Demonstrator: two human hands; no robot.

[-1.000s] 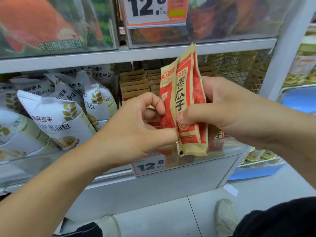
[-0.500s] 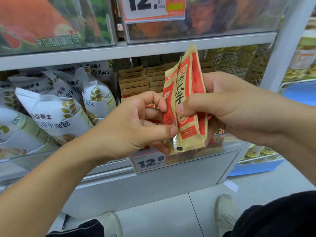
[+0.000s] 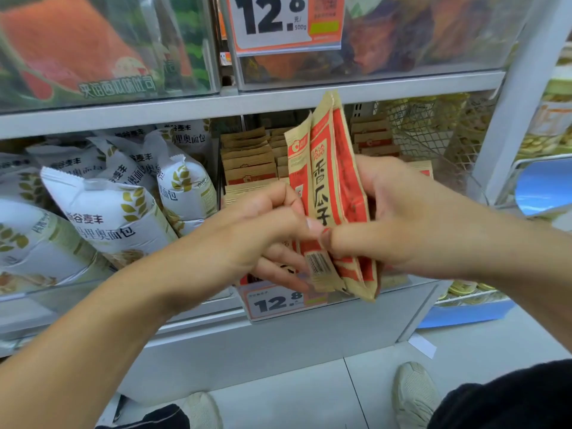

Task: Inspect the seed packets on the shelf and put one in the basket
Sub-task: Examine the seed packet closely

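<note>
since the earlier frames the left thumb has slid up the face of the seed packets point(image 3: 331, 193) to meet the right thumb, and a barcode edge now shows at the bottom of the fan. packets, three or so, stand upright and fanned in front of the shelf point(image 3: 278, 102), held in the air between both hands. left hand point(image 3: 266, 233): fingers curled, thumb pressing the front packet, lower fingers under the bundle beside the barcode. right hand point(image 3: 402, 221): thumb across the front, fingers wrapped behind, gripping the bundle. judged handling: light, thin paper sachets, pliable, loose contents that shift; faces likely slick against one another, so a single packet may slip out of the fan. best hold is a pinch on the flat sealed edge or mid-body. more packets of the kind stand filed in the stock bin point(image 3: 247, 162) behind. white bread bags point(image 3: 108, 218) lie to the left. price tag point(image 3: 278, 301) sits below. no basket in view.
</note>
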